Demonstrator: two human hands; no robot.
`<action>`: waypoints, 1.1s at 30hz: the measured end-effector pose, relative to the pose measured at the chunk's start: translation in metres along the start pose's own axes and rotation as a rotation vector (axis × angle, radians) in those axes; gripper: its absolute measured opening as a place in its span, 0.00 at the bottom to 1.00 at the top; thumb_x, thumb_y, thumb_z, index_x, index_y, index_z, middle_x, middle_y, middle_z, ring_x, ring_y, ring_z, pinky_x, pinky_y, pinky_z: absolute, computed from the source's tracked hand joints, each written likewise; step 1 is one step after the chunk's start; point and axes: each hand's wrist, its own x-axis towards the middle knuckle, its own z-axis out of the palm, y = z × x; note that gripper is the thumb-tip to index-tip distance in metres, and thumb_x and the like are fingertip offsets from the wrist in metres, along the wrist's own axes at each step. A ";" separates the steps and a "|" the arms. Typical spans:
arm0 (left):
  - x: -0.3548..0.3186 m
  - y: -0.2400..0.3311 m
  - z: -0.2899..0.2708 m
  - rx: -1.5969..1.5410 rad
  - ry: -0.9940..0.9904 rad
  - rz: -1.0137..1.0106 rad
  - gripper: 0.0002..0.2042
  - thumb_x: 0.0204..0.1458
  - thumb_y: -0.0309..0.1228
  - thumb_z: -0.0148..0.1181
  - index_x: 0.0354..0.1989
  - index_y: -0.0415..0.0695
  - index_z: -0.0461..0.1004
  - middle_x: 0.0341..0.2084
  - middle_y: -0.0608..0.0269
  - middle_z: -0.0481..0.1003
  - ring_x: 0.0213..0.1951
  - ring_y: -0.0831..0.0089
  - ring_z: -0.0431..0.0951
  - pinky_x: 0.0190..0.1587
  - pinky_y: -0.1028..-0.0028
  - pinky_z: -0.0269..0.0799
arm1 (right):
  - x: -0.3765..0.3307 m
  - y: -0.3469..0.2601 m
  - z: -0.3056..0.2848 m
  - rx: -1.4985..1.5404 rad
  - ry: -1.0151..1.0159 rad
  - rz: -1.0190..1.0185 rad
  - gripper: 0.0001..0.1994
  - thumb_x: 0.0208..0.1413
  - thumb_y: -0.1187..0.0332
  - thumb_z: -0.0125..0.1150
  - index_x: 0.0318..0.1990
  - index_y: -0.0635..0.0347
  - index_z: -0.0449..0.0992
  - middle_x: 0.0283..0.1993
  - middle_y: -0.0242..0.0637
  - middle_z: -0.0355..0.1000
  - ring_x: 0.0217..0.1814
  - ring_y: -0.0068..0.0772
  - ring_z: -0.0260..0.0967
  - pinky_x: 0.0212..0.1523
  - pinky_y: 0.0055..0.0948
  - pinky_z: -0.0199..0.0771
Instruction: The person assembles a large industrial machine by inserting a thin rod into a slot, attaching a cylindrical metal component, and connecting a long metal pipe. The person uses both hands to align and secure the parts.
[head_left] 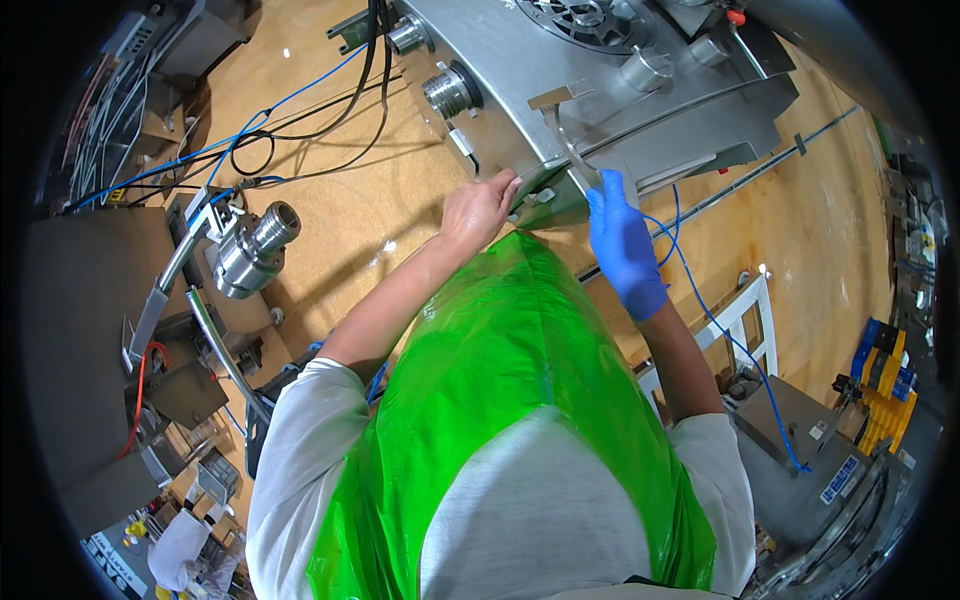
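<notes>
A large stainless steel machine [480, 50] stands in front of me at the top of the view. My left hand [478, 212] is bare, with its fingers closed at the machine's near lower corner; whatever they grip there is too small to make out. In a blue glove, my right hand [624, 245] is closed around the lower end of a curved metal bar tool [563, 135]. The tool's flat crosspiece rests near or against the machine's top, and I cannot tell whether it touches. I wear a green apron [530, 340].
Two threaded metal fittings [452, 92] stick out of the machine's left side. At left, a heavy threaded metal head [250, 250] hangs on a jointed arm. A blue hose [735, 340] trails on the right by a white frame [765, 325]. Another person [180, 550] is far lower left.
</notes>
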 end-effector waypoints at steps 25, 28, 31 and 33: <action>-0.008 0.005 0.001 0.136 -0.064 -0.008 0.15 0.64 0.44 0.40 0.37 0.48 0.70 0.18 0.47 0.74 0.26 0.45 0.76 0.28 0.51 0.69 | -0.004 -0.011 0.004 -0.045 0.107 -0.151 0.12 0.65 0.66 0.47 0.52 0.57 0.61 0.30 0.60 0.71 0.34 0.65 0.70 0.28 0.51 0.67; -0.006 0.007 0.000 0.060 -0.051 0.002 0.15 0.64 0.44 0.40 0.37 0.48 0.70 0.18 0.47 0.74 0.26 0.45 0.76 0.28 0.50 0.69 | -0.002 0.014 0.019 -0.140 0.026 -0.107 0.12 0.64 0.66 0.48 0.52 0.58 0.60 0.30 0.60 0.71 0.33 0.65 0.70 0.28 0.50 0.67; -0.008 0.007 0.001 0.079 -0.072 0.005 0.15 0.64 0.43 0.41 0.37 0.47 0.70 0.19 0.46 0.74 0.26 0.45 0.76 0.28 0.50 0.69 | 0.000 0.020 0.023 -0.139 0.069 -0.155 0.12 0.64 0.67 0.48 0.53 0.57 0.61 0.29 0.59 0.70 0.31 0.64 0.69 0.28 0.48 0.67; -0.007 0.003 0.006 0.003 -0.048 -0.016 0.15 0.64 0.44 0.41 0.37 0.46 0.70 0.19 0.45 0.74 0.26 0.44 0.75 0.28 0.49 0.69 | 0.001 0.011 0.016 -0.087 0.055 -0.120 0.12 0.64 0.67 0.47 0.52 0.57 0.61 0.29 0.59 0.70 0.30 0.64 0.69 0.28 0.49 0.67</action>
